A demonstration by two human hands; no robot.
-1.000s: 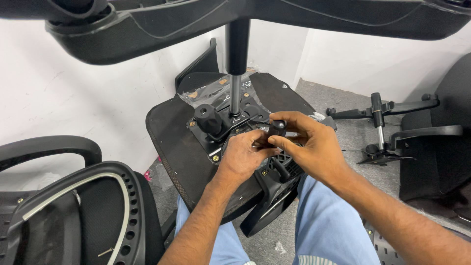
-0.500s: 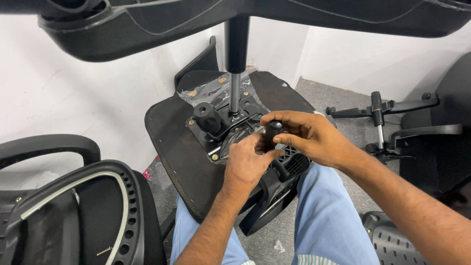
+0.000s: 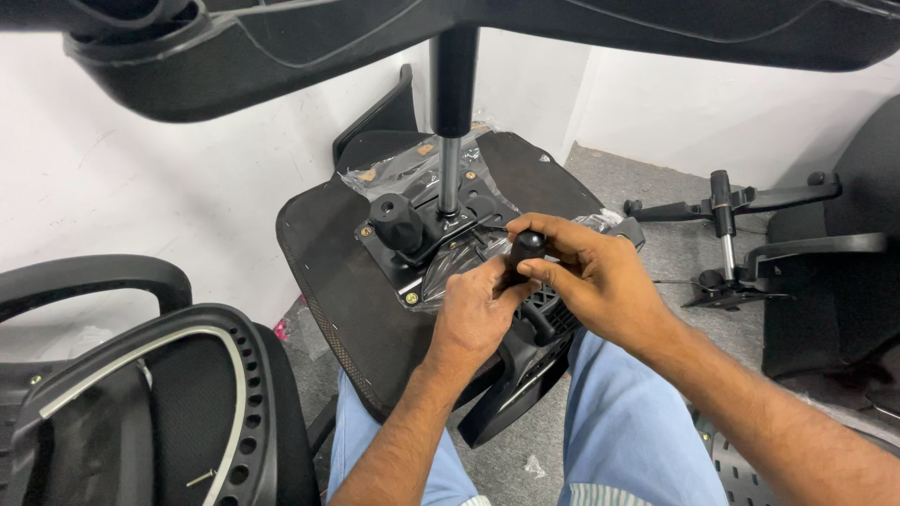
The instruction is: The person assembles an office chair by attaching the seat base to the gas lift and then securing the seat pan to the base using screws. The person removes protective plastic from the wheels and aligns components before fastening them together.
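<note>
chair base (image 3: 281,56): cut off at top | black handle (image 3: 525,251): lower part hidden by hands

Bright, even indoor light, soft shadows, sharp focus, slight wide-angle edge distortion.

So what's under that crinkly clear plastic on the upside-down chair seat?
Under the clear plastic lies the black metal plate with gold bolts, fixed to the seat. The left hand and right hand, gripping a black handle, cover the rest.
</note>
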